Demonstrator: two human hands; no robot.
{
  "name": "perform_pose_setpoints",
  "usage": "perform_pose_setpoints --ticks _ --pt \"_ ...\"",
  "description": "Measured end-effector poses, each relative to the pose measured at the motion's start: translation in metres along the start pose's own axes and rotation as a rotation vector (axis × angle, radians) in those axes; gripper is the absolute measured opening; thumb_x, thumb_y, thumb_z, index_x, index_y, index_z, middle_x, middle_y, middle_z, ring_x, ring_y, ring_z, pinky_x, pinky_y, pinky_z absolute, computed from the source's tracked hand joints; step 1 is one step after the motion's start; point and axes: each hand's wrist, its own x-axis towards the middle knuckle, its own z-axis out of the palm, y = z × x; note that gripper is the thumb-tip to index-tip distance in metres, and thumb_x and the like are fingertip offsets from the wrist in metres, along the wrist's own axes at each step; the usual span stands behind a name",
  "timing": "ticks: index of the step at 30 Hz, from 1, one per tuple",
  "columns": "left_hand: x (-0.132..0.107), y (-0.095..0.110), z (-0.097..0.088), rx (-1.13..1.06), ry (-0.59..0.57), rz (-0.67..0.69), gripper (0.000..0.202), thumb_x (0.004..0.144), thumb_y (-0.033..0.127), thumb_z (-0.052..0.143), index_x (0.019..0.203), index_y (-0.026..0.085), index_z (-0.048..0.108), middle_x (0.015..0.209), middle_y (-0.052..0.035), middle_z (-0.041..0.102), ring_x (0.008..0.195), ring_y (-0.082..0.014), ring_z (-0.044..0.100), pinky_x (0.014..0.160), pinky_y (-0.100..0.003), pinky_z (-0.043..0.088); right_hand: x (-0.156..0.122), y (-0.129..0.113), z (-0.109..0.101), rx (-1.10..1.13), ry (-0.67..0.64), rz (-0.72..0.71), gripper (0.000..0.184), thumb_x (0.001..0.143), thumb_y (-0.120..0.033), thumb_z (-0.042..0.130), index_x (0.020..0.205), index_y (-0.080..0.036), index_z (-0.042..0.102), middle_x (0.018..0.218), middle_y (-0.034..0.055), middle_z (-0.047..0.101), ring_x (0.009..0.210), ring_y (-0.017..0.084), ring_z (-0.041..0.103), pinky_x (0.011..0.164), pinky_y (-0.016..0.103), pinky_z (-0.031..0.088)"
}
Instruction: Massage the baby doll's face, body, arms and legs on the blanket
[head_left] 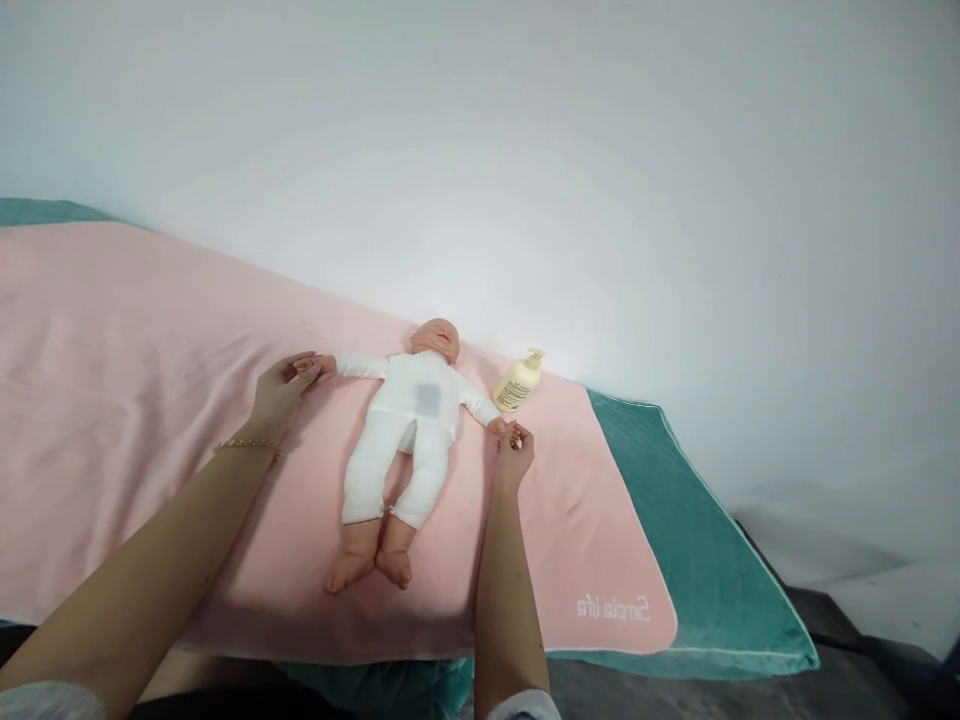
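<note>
On the pink towel (150, 380) lies a baby doll (409, 420) on its back. Our left hand (281, 390) pinches one doll hand, our right hand (514, 450) the other. We read "Simple Life" on the towel. A lotion bottle (519, 382) lies near the doll's head.

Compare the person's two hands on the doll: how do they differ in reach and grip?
The left hand is stretched far out to the side and wears a bead bracelet; the right hand stays nearer the body's midline with a bare wrist. The left hand's fingers wrap over the baby doll's hand, while the right hand only pinches the doll's other hand at its fingertips. Both hold a doll hand, spreading its arms on the pink towel.
</note>
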Motion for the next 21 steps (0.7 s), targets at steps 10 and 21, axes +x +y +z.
perform_pose_setpoints --ticks 10,21 --pt "-0.011 0.014 0.007 0.018 0.02 -0.003 0.046 0.072 0.039 0.083 0.108 0.013 0.072 0.101 -0.0103 0.069 0.087 -0.0184 0.065 0.088 -0.035 0.053 -0.002 -0.002 0.002 -0.033 0.012 0.013 0.042 0.074 -0.055 0.069 0.083 -0.017 0.052 0.093 0.0057 0.066 0.052 0.007 0.05 0.047 0.022 0.043" --pt "-0.003 0.004 0.004 -0.126 -0.014 -0.01 0.053 0.073 0.038 0.083 0.117 0.014 0.067 0.113 -0.0117 0.067 0.093 -0.0185 0.066 0.095 -0.036 0.053 0.0 0.002 -0.001 -0.023 0.036 -0.046 0.047 0.082 -0.051 0.06 0.111 -0.014 0.062 0.11 0.0118 0.063 0.085 0.017 0.061 0.066 0.026 0.052"
